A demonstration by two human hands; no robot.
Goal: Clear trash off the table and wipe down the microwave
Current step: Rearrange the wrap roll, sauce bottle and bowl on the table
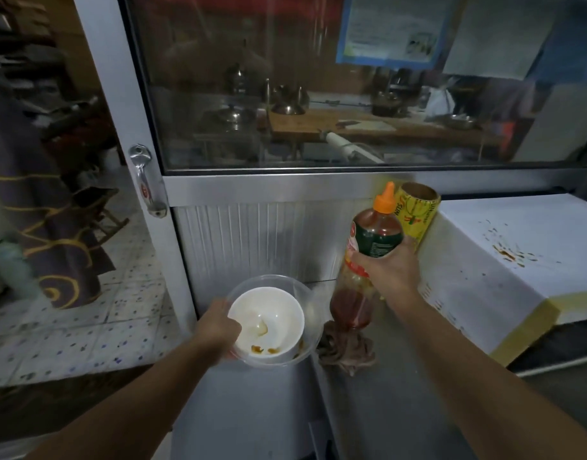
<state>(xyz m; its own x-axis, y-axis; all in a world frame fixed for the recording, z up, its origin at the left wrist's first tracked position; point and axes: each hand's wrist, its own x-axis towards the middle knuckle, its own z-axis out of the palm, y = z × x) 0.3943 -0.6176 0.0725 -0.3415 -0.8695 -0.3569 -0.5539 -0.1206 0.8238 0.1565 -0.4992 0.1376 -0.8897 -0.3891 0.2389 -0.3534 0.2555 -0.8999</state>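
My left hand (219, 330) grips the left rim of a clear plastic bowl (310, 340) that has a white bowl (269, 322) with brown sauce smears nested inside. My right hand (388, 270) is wrapped around the middle of a chili sauce bottle (368, 240) with an orange nozzle cap, which stands upright on the grey table (385, 393). A crumpled brown rag (345, 350) lies on the table just below the bottle's base. To the right stands the white microwave (504, 260), its top spattered with brown stains.
A yellow roll of wrap (418, 210) leans against the microwave behind the bottle. A metal-framed glass window (318, 94) backs the table, with a door handle (146, 180) at its left. Tiled floor (86, 327) and a patterned cloth (53, 234) lie to the left.
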